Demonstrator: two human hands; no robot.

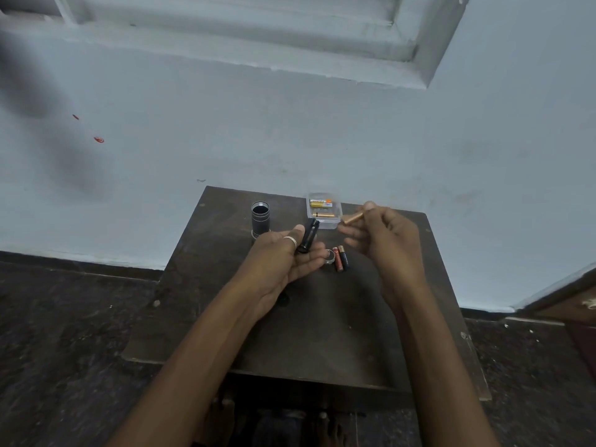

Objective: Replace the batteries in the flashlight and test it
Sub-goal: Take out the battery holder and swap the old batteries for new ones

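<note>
The left hand (283,253) gripped the battery holder (308,235), the right hand (383,233) pinched a gold battery (353,218); the flashlight body (260,217) stood far left. Inserted backwards, the battery would likely leave it dead.

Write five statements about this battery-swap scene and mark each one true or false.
1. The right hand pinches a gold battery. True.
2. The flashlight body lies on its side. False: it stands upright on the table, open end up.
3. The left hand holds the black battery holder. True.
4. The clear plastic box is empty. False: gold batteries lie in it.
5. The two loose batteries sit in the box. False: they lie on the table, between the hands.
</note>
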